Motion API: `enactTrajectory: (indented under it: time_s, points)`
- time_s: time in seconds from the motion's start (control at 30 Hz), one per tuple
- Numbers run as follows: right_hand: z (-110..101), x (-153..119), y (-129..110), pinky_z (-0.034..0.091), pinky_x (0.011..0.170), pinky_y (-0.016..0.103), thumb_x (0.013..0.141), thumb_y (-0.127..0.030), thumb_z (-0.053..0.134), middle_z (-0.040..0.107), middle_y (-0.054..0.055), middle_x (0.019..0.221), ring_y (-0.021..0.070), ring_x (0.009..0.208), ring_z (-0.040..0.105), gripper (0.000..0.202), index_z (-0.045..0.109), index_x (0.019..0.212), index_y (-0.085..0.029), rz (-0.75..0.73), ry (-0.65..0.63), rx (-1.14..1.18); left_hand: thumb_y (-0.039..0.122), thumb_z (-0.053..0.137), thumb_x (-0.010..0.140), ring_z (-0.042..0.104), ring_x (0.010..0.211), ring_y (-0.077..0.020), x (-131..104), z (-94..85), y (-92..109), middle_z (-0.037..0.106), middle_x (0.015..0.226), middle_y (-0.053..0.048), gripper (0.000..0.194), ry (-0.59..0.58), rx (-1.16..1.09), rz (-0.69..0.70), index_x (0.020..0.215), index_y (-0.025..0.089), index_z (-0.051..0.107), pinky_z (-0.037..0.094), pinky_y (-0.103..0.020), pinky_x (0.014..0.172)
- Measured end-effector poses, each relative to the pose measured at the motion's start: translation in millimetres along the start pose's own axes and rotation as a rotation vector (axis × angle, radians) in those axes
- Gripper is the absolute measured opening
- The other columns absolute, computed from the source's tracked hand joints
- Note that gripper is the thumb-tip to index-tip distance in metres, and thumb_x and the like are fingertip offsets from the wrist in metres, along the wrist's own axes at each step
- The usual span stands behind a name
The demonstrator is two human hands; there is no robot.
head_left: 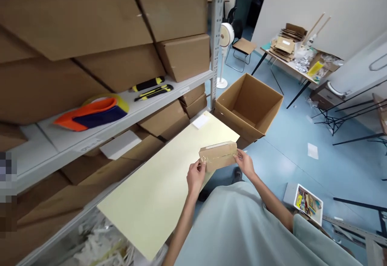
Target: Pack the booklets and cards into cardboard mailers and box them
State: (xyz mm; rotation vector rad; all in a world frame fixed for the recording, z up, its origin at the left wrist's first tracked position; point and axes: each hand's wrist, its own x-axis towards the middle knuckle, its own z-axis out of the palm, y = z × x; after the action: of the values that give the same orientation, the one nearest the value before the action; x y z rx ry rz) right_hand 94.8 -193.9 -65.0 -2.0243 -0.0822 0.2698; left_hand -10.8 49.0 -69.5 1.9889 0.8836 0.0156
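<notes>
A small flat cardboard box (218,155), sealed with clear tape, is held between both my hands just above the near edge of a pale yellow board (157,193). My left hand (196,175) grips its left end. My right hand (244,163) grips its right end. A large open cardboard carton (248,105) stands on the blue floor just beyond the small box, and nothing shows inside it.
A metal shelf rack (216,36) on the left carries brown cartons, an orange and blue tape dispenser (90,113) and two yellow-black utility knives (151,88). A fan (225,40), a chair and a cluttered table (298,62) stand farther back. A white tray (308,202) lies on the floor.
</notes>
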Motion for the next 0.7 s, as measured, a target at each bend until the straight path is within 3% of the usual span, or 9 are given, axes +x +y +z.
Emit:
enactTrajectory:
  time_s: [0.17, 0.37, 0.5, 0.6, 0.7]
  points:
    - [-67.8, 9.0, 15.0, 0.061, 0.116, 0.058, 0.093, -0.052, 0.074, 0.083, 0.012, 0.132, 0.0349, 0.127, 0.080, 0.051, 0.074, 0.136, -0.025, 0.038, 0.151, 0.098, 0.054, 0.065, 0.098, 0.080, 0.105, -0.0272, -12.6, 48.2, 71.1, 0.077, 0.119, -0.007, 0.044, 0.044, -0.085, 0.098, 0.129, 0.027, 0.081, 0.063, -0.036, 0.093]
    - [-173.4, 33.7, 43.7, 0.064, 0.114, 0.058, 0.088, -0.060, 0.078, 0.079, 0.017, 0.139, 0.0370, 0.130, 0.078, 0.063, 0.071, 0.138, -0.022, 0.052, 0.299, 0.278, 0.068, 0.065, 0.092, 0.079, 0.104, -0.0268, -6.3, 136.1, 160.3, 0.075, 0.119, -0.006, 0.053, 0.033, -0.160, 0.203, 0.122, 0.028, 0.084, 0.063, -0.036, 0.094]
    - [-238.0, 53.5, 55.2, 0.065, 0.114, 0.056, 0.092, -0.057, 0.076, 0.077, 0.016, 0.144, 0.0346, 0.130, 0.077, 0.059, 0.069, 0.141, -0.024, 0.061, 0.315, 0.301, 0.071, 0.065, 0.091, 0.075, 0.106, -0.0253, -3.9, 190.7, 205.7, 0.075, 0.118, -0.006, 0.058, 0.014, -0.190, 0.227, 0.122, 0.025, 0.084, 0.062, -0.034, 0.094]
    - [-267.9, 72.5, 60.1, 0.062, 0.117, 0.055, 0.094, -0.055, 0.075, 0.075, 0.016, 0.146, 0.0330, 0.133, 0.075, 0.057, 0.067, 0.141, -0.024, 0.076, 0.301, 0.295, 0.069, 0.066, 0.092, 0.073, 0.107, -0.0246, -6.4, 216.3, 228.1, 0.074, 0.118, -0.007, 0.059, 0.024, -0.207, 0.221, 0.124, 0.023, 0.084, 0.061, -0.034, 0.097]
    - [-278.6, 97.0, 66.0, 0.062, 0.117, 0.053, 0.096, -0.054, 0.072, 0.074, 0.017, 0.146, 0.0311, 0.133, 0.075, 0.054, 0.065, 0.139, -0.023, 0.100, 0.286, 0.286, 0.065, 0.068, 0.093, 0.073, 0.108, -0.0245, -1.8, 232.2, 242.9, 0.073, 0.117, -0.007, 0.056, 0.024, -0.212, 0.198, 0.125, 0.022, 0.084, 0.061, -0.034, 0.097]
